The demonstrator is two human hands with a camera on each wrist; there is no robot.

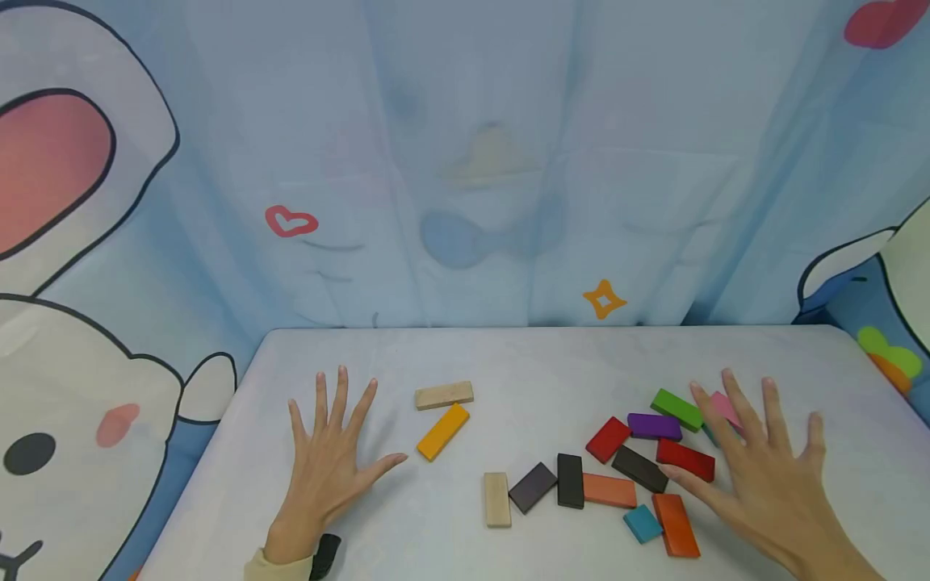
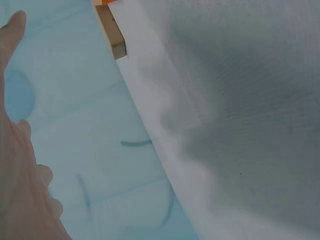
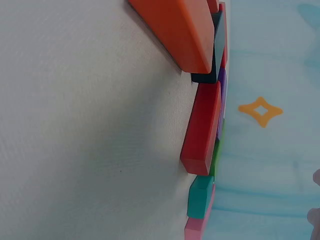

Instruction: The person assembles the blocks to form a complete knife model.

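My left hand (image 1: 330,464) is spread with straight fingers at the table's left side, holding nothing. Nearest to it are a yellow block (image 1: 443,432) and a plain wooden block (image 1: 444,394), just right of its thumb. On the right, my right hand (image 1: 770,476) is likewise spread and holds nothing. Its thumb overlaps a red block (image 1: 685,460) in the head view, and its index finger partly covers a pink block (image 1: 726,410) and a teal block (image 3: 200,196). Around it lie a green block (image 1: 676,409), a purple block (image 1: 655,426) and an orange block (image 1: 676,525).
Between the hands lie a second wooden block (image 1: 497,500), a dark grey block (image 1: 534,487), a black block (image 1: 570,481), a light orange block (image 1: 609,491), another red block (image 1: 608,440) and a blue block (image 1: 643,524). A patterned blue curtain (image 1: 494,282) hangs behind the white table (image 1: 407,532).
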